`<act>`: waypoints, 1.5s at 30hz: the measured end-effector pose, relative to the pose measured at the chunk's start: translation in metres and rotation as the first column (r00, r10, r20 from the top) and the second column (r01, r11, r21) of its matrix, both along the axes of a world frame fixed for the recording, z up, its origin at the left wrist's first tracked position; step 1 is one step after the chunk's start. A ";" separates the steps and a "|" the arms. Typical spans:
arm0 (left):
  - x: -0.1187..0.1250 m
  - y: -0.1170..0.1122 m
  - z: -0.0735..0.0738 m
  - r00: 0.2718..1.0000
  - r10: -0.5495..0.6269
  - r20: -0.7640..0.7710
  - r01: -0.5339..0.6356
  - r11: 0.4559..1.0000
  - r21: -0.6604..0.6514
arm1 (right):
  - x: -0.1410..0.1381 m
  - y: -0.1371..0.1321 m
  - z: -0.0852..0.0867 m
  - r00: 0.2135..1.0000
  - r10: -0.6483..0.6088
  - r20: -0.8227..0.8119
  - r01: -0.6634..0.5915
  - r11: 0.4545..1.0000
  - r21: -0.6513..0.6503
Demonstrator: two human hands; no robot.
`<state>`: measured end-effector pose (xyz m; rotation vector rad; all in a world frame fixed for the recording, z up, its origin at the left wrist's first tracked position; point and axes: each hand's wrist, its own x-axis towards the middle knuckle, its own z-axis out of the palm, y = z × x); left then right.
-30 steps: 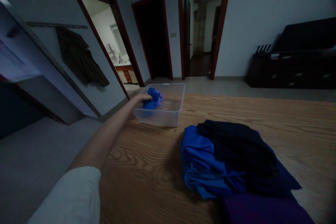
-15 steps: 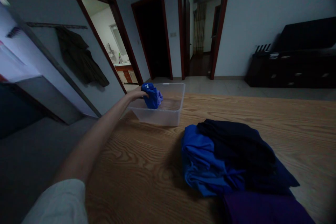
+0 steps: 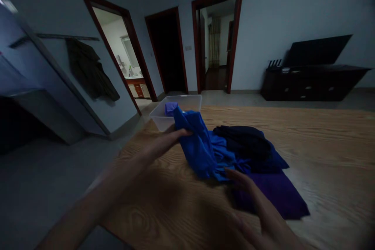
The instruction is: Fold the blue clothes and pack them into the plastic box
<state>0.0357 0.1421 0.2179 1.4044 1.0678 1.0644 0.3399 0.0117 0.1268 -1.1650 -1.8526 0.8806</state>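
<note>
My left hand point(image 3: 178, 134) is closed on a bright blue cloth garment point(image 3: 197, 144), its near end lifted off the table and the rest running into the pile. My right hand point(image 3: 263, 215) is low on the right, blurred, with thumb and fingers apart; a fingertip comes close to the blue garment's lower edge, and I cannot tell whether it touches. Behind the blue garment lies a black or dark navy garment point(image 3: 246, 140). A dark purple folded cloth point(image 3: 281, 193) lies beside my right hand. The clear plastic bin point(image 3: 191, 102) holds a bluish-purple bundle of cloth point(image 3: 170, 108).
The wood-grain table point(image 3: 328, 136) runs off to the right; its left edge drops to a grey floor. Beyond stand a dark cabinet point(image 3: 307, 84) with a television point(image 3: 318, 51), and several doorways. A dark jacket point(image 3: 89, 70) hangs on the left wall.
My left hand has left the bin, where a bundle now lies, and come back to grip and lift the bright blue garment. My right hand has come into view. The view has shifted.
</note>
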 end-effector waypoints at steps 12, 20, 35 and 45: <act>0.064 -0.109 -0.033 0.996 0.002 0.085 0.012 0.988 -0.157 | -0.034 -0.022 0.031 0.957 0.131 -0.258 -0.229 0.888 -0.399; 0.053 -0.110 -0.050 0.799 0.408 -0.442 -0.160 0.853 0.497 | -0.043 -0.012 0.024 0.948 0.110 -0.297 -0.219 0.906 -0.362; 0.038 -0.142 -0.022 0.861 -0.276 -0.427 0.339 0.937 0.079 | -0.017 -0.007 0.054 0.861 0.447 0.242 -0.442 0.894 -0.080; 0.027 -0.118 -0.061 0.940 -0.191 -0.283 0.232 0.965 0.120 | -0.024 0.010 0.049 0.967 0.156 0.203 -0.199 0.957 0.209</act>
